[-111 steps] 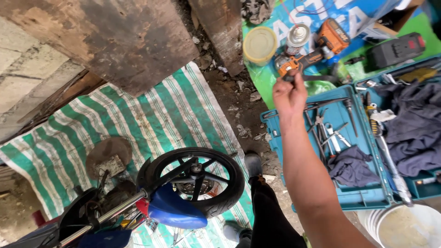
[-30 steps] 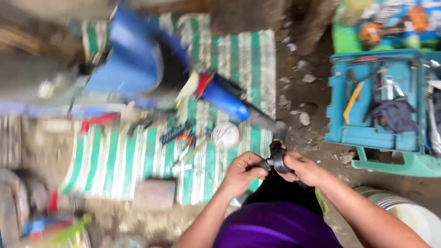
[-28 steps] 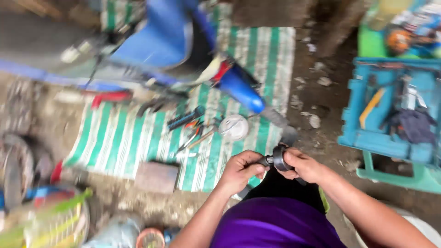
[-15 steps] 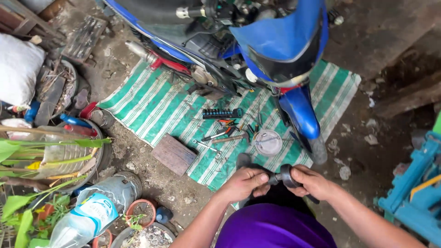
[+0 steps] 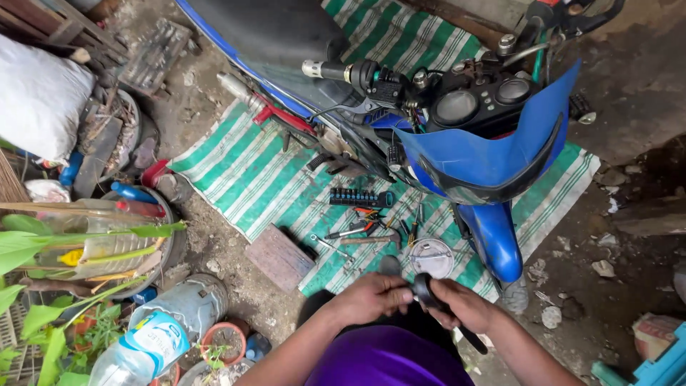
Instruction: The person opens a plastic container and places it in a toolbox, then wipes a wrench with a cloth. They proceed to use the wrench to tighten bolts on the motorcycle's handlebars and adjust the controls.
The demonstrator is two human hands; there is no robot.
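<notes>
Both of my hands meet low in the head view, over my purple shirt. My left hand (image 5: 370, 297) and my right hand (image 5: 464, 305) together grip a small black tool with a round head (image 5: 423, 289); its dark handle sticks out below my right wrist. Just beyond my hands, on a green and white striped mat (image 5: 243, 175), lie a round white lid (image 5: 431, 258), a hammer (image 5: 371, 240), pliers and a black socket rail (image 5: 359, 198). A blue motorbike (image 5: 471, 136) stands over the mat, its front mudguard close to my right hand.
A brick (image 5: 279, 256) lies at the mat's near edge. At the left stand large clear plastic bottles (image 5: 161, 329), a white sack (image 5: 39, 96), pots and green leaves. A blue toolbox corner (image 5: 661, 361) shows at the bottom right. Stones litter the dirt at right.
The view has swung from the toolbox side to the bike's front and handlebar. My hands, earlier apart with the right one reaching out, are now together on the black tool.
</notes>
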